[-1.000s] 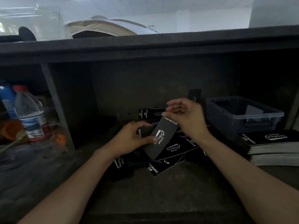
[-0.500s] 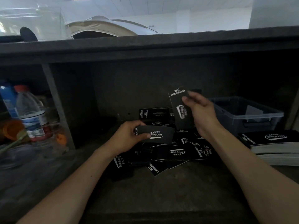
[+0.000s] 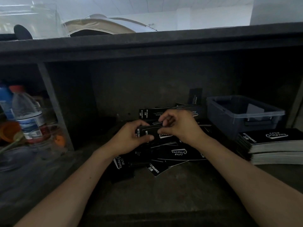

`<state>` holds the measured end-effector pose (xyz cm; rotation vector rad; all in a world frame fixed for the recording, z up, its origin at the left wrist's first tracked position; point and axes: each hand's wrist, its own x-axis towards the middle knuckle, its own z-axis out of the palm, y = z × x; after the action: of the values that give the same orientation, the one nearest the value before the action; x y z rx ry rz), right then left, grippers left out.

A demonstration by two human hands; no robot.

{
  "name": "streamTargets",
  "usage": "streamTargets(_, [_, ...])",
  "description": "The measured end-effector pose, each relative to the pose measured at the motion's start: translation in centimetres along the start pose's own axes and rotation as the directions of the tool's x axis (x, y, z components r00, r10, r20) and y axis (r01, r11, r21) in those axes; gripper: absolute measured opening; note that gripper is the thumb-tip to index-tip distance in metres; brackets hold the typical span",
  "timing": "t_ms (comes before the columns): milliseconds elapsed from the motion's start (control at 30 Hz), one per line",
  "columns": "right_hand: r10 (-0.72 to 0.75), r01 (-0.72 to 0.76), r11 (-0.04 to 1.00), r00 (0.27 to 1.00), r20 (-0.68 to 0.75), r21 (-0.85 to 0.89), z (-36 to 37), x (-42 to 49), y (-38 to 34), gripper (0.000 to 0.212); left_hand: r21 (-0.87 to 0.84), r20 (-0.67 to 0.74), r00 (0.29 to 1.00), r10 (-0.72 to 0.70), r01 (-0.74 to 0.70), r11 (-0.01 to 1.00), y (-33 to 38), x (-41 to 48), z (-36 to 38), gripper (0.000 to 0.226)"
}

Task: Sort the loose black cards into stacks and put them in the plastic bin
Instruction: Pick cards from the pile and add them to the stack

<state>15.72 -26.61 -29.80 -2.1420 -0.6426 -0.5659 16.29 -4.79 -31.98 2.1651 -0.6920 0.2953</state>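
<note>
While both bare arms reached forward over the dark desk (image 3: 164,194), a messy pile of loose black cards (image 3: 180,155) lay spread on it, right under the hands. Just above that pile, the left hand (image 3: 129,138) had its fingers and thumb curled round one end of a small bunch of black cards (image 3: 151,131). The right hand (image 3: 182,126) pinched the other end of the same bunch with bent fingers. The bunch lay flat and sideways between the two hands; how many cards were in it could not be told. To the right of the pile sat a tall neat stack (image 3: 275,140) of the same cards. Behind that stack stood the plastic bin (image 3: 224,122), close to the pile, with a pale thing (image 3: 255,110) inside that was too dim to make out. One upright card (image 3: 195,95) leaned on the back wall just left of the bin. Far off to the left stood a water bottle (image 3: 27,115) with a red cap, beside an orange cup (image 3: 9,130). Farthest away, above the dark shelf top, was a tan tent (image 3: 98,25).
</note>
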Motion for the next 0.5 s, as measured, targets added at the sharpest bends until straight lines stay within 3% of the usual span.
streamTargets(133, [0.107,-0.106,0.994,0.993,-0.043,0.026,-2.4,0.6,0.0,0.031,0.009,-0.015,1.0,-0.022,0.022,1.0,-0.6,0.2,-0.4,0.013])
streamTargets(200, [0.232,-0.233,0.972,0.961,0.15,-0.012,-4.4,0.4,0.1,0.037,-0.017,0.001,0.997,-0.077,0.077,0.997,-0.7,0.3,-1.0,0.018])
streamTargets(300, [0.399,-0.256,0.909,0.762,0.51,-0.329,-4.5,-0.3,-0.1,0.051,-0.037,0.006,0.994,-0.105,0.105,0.994,-0.8,0.3,-1.9,0.021])
streamTargets(367, [0.424,-0.243,0.898,0.706,0.568,-0.368,-3.3,-0.5,-0.1,0.055,-0.05,0.01,0.994,-0.108,0.108,0.993,-0.8,0.3,-2.3,0.026])
streamTargets(500, [0.392,-0.315,0.92,0.709,0.586,-0.235,-3.3,-0.3,0.2,0.054,-0.072,0.021,0.997,-0.076,0.077,0.994,-0.9,0.1,-2.1,0.043])
